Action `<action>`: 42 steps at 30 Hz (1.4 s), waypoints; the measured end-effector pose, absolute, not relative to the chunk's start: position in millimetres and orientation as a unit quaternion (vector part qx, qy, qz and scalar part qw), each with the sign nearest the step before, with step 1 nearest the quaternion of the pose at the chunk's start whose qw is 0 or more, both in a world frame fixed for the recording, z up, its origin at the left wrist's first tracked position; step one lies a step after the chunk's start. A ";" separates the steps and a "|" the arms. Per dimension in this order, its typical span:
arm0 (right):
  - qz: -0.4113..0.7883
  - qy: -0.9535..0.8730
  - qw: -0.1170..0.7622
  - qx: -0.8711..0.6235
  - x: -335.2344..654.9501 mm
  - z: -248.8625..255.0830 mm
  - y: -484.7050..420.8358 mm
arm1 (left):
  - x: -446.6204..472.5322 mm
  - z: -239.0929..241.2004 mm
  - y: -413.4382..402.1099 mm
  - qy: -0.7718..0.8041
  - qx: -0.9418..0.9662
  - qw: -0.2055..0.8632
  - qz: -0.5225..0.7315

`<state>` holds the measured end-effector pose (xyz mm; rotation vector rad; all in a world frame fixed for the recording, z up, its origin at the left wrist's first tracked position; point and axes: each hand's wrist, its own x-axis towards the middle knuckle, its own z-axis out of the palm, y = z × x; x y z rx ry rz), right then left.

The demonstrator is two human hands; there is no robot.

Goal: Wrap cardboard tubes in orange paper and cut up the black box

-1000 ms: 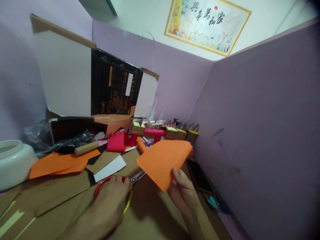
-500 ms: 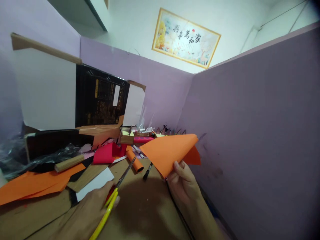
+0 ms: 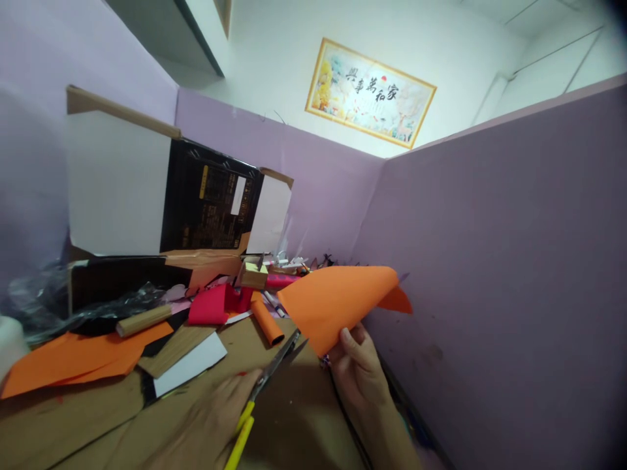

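Two purple partition walls (image 3: 490,261) box in a brown cardboard-covered desk (image 3: 294,424) beneath a framed picture (image 3: 369,93). Since half a second ago, the left hand (image 3: 210,424), gripping yellow-handled scissors (image 3: 267,388), has swung their blades up to the folded orange paper (image 3: 337,303) pinched by the right hand (image 3: 360,372). An open carton (image 3: 161,196), orange sheets (image 3: 73,356) and a small orange roll (image 3: 267,321) crowd the left.

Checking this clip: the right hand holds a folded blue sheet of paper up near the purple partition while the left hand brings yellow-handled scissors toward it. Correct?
Not quite: the head view shows the sheet is orange, not blue. The rest stands: the right hand holds it near the purple partition, and the left hand brings the yellow-handled scissors toward it.
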<state>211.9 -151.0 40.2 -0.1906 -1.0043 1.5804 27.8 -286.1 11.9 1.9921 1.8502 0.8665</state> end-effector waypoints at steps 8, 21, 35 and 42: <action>0.672 -0.470 0.559 -0.125 205.0 39.2 -167.2 | 30.8 13.5 -296.4 0.655 0.684 0.153 0.281; 0.679 -0.503 0.523 -0.110 198.3 38.5 -176.2 | 27.7 -4.6 -294.3 0.655 0.679 0.168 0.286; 0.685 -0.487 0.527 -0.127 198.8 35.1 -176.4 | 30.1 -10.7 -284.3 0.668 0.678 0.169 0.256; 0.686 -0.482 0.530 -0.128 197.5 38.8 -177.1 | 30.8 -8.8 -284.0 0.658 0.697 0.165 0.231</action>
